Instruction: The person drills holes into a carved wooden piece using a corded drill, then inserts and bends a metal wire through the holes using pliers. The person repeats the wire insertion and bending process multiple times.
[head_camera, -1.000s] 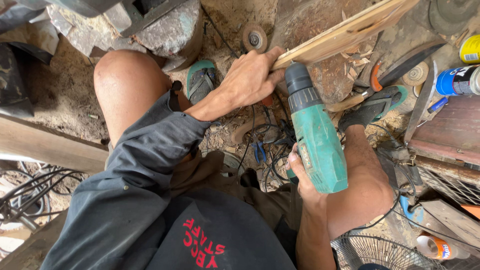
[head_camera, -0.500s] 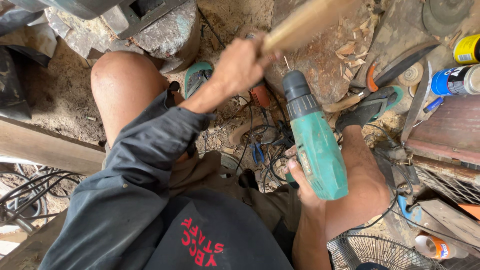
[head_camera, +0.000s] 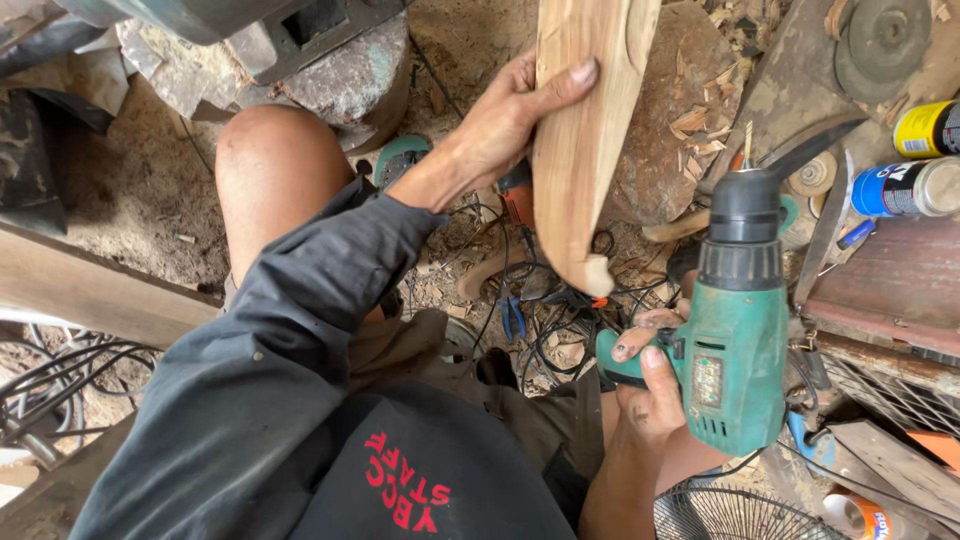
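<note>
I am gripping a curved wooden piece (head_camera: 585, 150) in my left hand (head_camera: 505, 125), my right hand (head_camera: 650, 395) clenching a green power drill (head_camera: 735, 340).

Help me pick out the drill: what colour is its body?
Teal green with a black chuck, on the drill, head view.

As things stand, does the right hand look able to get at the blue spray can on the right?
Probably not: the right hand is wrapped around the green drill, and the blue spray can lies apart, beyond the drill's chuck.
</note>
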